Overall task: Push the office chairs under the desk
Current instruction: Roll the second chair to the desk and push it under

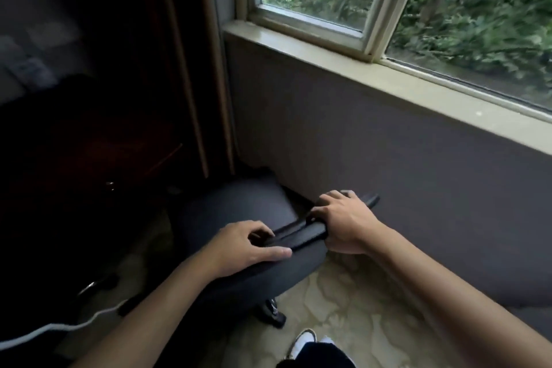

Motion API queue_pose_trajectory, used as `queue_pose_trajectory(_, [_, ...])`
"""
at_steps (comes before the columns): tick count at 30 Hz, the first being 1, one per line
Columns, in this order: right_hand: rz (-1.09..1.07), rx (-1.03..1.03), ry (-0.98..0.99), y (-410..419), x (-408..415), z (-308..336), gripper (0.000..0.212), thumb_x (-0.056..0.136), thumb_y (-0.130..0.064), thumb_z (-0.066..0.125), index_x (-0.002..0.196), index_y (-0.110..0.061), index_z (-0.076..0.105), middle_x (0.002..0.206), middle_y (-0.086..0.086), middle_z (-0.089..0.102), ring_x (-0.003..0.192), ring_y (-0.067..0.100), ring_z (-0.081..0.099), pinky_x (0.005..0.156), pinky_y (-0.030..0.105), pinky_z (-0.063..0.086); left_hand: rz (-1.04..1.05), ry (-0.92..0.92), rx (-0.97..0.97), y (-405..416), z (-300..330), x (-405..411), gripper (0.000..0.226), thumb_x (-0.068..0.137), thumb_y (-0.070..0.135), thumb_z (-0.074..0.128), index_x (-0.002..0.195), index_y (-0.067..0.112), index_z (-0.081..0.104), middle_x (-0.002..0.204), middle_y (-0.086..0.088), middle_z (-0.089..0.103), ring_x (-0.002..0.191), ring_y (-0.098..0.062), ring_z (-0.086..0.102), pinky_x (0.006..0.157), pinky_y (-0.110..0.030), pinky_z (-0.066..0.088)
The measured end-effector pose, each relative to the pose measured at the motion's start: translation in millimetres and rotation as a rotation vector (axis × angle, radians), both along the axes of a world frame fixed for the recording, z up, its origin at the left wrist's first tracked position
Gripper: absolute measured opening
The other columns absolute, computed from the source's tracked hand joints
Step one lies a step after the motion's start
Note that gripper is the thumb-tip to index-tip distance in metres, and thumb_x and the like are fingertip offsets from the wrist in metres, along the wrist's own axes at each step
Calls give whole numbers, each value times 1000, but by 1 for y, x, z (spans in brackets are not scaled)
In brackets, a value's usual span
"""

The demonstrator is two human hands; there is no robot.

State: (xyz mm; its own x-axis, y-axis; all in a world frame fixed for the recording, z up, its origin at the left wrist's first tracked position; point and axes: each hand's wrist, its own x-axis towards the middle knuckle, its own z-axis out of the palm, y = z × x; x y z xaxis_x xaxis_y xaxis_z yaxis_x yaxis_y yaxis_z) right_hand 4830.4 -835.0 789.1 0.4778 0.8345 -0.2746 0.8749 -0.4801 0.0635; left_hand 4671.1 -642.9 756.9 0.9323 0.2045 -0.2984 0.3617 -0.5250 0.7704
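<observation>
The grey office chair (pixel 239 218) stands beside the wall below the window (pixel 388 9), near the dark wooden desk (pixel 89 143). The left hand (pixel 239 248) and the right hand (pixel 343 224) both grip its black armrest (pixel 298 233).

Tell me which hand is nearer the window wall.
The right hand, gripping the chair's black armrest at its far end; the left hand sits at the near end.
</observation>
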Motion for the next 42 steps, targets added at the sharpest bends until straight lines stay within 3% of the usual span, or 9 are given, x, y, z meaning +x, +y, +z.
queue_pose_trajectory(3, [78,18,81,3,-1,0,52,71,-41,51,122,-41,58,127,-11,54,125,14,44,95,34,38,6,22,35,10,4,-4,57,51,92,60,83,46,69,84,27,69,81,8,63,83,-30,53])
queue_pose_trajectory(6, [143,42,137,4,4,0,56,68,-36,50,123,-43,57,120,-16,58,112,14,53,83,32,47,55,49,45,10,4,-4,55,57,91,55,81,43,71,85,25,69,81,6,63,82,-30,53])
queue_pose_trajectory(12, [342,70,159,-6,41,-6,66,64,-36,52,129,-44,51,109,-16,61,101,14,58,74,32,47,176,42,45,-18,3,6,42,68,78,61,81,39,72,85,16,70,83,0,65,84,-38,53])
queue_pose_trajectory(18, [528,115,127,-40,99,-14,63,63,-38,51,126,-43,55,106,-12,60,98,17,57,64,29,41,432,66,138,-90,3,32,34,69,71,60,76,40,70,80,19,70,79,2,64,78,-33,52])
queue_pose_trajectory(21, [573,101,84,-51,130,-9,60,63,-37,51,123,-39,60,101,-5,59,97,22,57,64,30,35,565,94,197,-125,4,52,34,70,72,55,74,40,67,82,18,67,80,1,60,77,-30,49])
queue_pose_trajectory(24, [576,112,58,-57,167,-5,53,64,-34,51,116,-34,62,100,-2,57,99,24,56,73,35,40,625,104,148,-154,2,86,36,70,71,52,74,39,66,88,15,62,84,-3,58,80,-30,46])
queue_pose_trajectory(28, [590,100,31,-60,202,1,54,60,-35,52,114,-33,62,98,-4,55,100,21,55,76,35,38,692,72,110,-182,-1,124,32,73,69,50,68,39,63,87,14,59,81,-5,56,71,-28,39])
queue_pose_trajectory(37, [686,181,26,-72,245,2,43,48,-31,60,90,-34,68,78,-8,55,73,20,58,63,35,41,844,19,81,-220,-6,165,35,76,62,50,69,30,63,86,13,58,82,-6,58,74,-28,42])
queue_pose_trajectory(42, [761,166,32,-63,271,2,45,49,-32,57,93,-34,69,79,-9,56,75,20,58,65,35,39,917,31,95,-231,-5,187,34,80,60,51,69,30,62,86,12,58,82,-5,57,71,-27,39])
